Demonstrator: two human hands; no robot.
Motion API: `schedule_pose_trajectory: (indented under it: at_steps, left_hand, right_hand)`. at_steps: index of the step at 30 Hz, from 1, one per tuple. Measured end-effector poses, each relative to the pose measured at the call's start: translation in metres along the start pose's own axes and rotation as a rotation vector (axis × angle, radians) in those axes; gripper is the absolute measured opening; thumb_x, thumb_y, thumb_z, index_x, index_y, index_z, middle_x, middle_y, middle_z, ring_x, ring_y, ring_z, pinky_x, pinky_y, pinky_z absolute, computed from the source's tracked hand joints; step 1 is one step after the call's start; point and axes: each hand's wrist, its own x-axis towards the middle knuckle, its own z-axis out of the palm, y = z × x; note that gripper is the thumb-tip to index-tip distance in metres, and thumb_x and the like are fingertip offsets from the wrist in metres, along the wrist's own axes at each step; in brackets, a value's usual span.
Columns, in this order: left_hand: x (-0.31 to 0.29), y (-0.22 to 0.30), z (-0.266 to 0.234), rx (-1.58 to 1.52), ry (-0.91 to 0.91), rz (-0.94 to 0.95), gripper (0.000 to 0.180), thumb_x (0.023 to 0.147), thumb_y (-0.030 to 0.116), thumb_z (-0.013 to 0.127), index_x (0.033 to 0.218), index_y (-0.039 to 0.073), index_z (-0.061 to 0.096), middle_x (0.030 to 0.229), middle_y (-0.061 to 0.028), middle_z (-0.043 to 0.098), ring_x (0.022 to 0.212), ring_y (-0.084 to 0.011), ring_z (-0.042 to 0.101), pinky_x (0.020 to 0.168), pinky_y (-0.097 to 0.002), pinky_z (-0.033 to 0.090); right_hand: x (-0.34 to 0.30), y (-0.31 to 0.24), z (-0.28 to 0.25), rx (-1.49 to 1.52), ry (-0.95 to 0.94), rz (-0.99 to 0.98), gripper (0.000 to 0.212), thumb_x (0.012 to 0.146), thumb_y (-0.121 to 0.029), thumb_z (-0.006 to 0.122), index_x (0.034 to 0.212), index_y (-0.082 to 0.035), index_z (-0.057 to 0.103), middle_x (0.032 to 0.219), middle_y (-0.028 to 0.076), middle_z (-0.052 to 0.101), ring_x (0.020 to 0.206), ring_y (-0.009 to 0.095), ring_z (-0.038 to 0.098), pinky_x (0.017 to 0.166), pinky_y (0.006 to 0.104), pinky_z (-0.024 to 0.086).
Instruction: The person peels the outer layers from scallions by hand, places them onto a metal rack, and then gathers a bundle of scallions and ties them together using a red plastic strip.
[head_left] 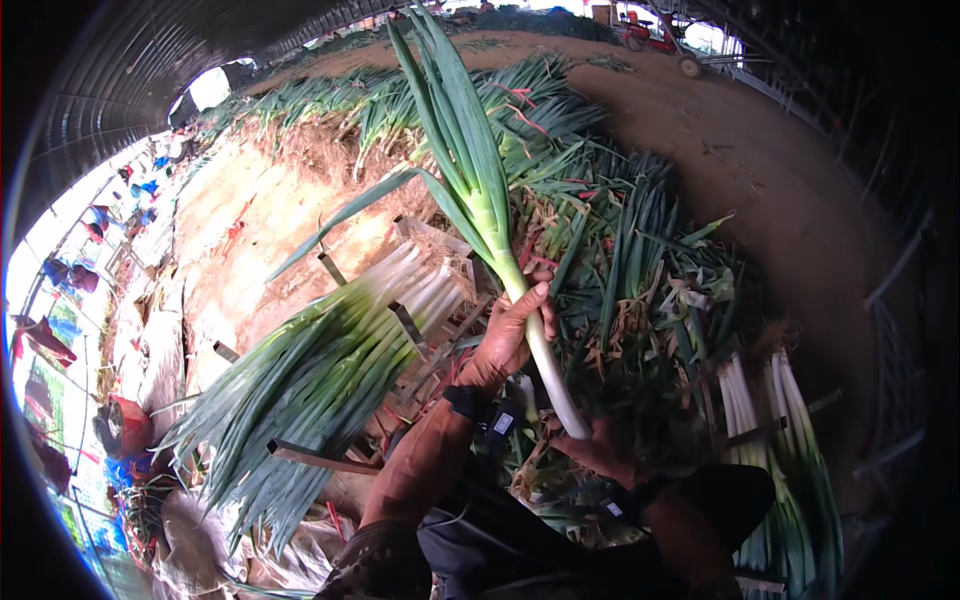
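A large green onion (548,375) with long leaves slants up across the middle, white shank at the lower end. My left hand (508,335) is closed around its shank, just below where the leaves spread. At the root end, my right hand (603,452) is closed about the tip of the white part; its fingers are partly in shadow. One long leaf bends down to the left. Left of my left forearm, a bundle of green onions (330,345) lies across a metal-pronged rack (408,330), white ends toward the upper right.
More green onions (785,430) rest in another rack at the lower right. A heap of unsorted green onions and loose leaves (640,250) spreads beyond my hands. Bare soil (760,180) lies to the right. A red wheeled machine (650,38) stands far off, under a curved roof.
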Motion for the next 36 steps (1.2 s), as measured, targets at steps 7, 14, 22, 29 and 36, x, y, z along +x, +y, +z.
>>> schedule_pose_trajectory:
  at_steps: [7,14,22,29,36]
  left_hand:
    - [0.0,-0.008,0.012,0.098,0.042,0.013,0.035,0.094,0.032,0.068,0.113,0.005,0.057,0.075,-0.0034,0.061,0.059,-0.0167,0.059,0.054,-0.0311,0.051]
    - [0.013,-0.004,-0.002,-0.007,0.182,0.147,0.059,0.099,0.059,0.046,0.115,0.003,0.051,0.093,-0.0104,0.065,0.076,-0.0211,0.063,0.066,-0.0334,0.053]
    - [0.012,0.001,-0.005,-0.076,0.191,0.121,0.059,0.099,0.061,0.043,0.121,0.007,0.052,0.103,-0.012,0.066,0.081,-0.0216,0.062,0.076,-0.0356,0.052]
    - [0.001,-0.001,0.007,0.404,0.214,0.181,0.049,0.096,0.048,0.061,0.103,0.0,0.069,0.09,-0.0067,0.07,0.076,-0.0126,0.06,0.072,-0.0284,0.049]
    - [0.0,-0.014,0.016,0.704,0.192,0.074,0.061,0.099,0.057,0.046,0.107,-0.001,0.065,0.091,-0.0107,0.07,0.079,-0.0167,0.064,0.075,-0.0318,0.051]
  right_hand:
    - [-0.008,0.007,-0.002,0.048,0.007,0.091,0.033,0.086,-0.023,0.075,0.111,-0.003,0.066,0.079,-0.002,0.061,0.071,0.005,0.055,0.062,0.0226,0.046]
    - [-0.009,0.023,0.005,-0.11,0.137,-0.061,0.028,0.088,-0.023,0.073,0.106,-0.002,0.066,0.081,0.002,0.063,0.073,0.009,0.058,0.067,0.0286,0.049]
    - [0.008,0.057,0.004,-0.241,0.22,-0.173,0.035,0.088,-0.026,0.074,0.111,-0.002,0.064,0.087,0.008,0.067,0.079,0.015,0.064,0.071,0.0334,0.052]
    - [0.014,0.025,0.004,-0.262,0.269,-0.073,0.045,0.087,-0.031,0.076,0.116,-0.001,0.061,0.087,0.007,0.067,0.078,0.017,0.065,0.068,0.0325,0.052]
    - [0.039,0.029,0.009,0.125,0.325,-0.09,0.036,0.09,-0.028,0.07,0.11,0.0,0.058,0.074,0.003,0.061,0.06,0.011,0.058,0.054,0.0274,0.048]
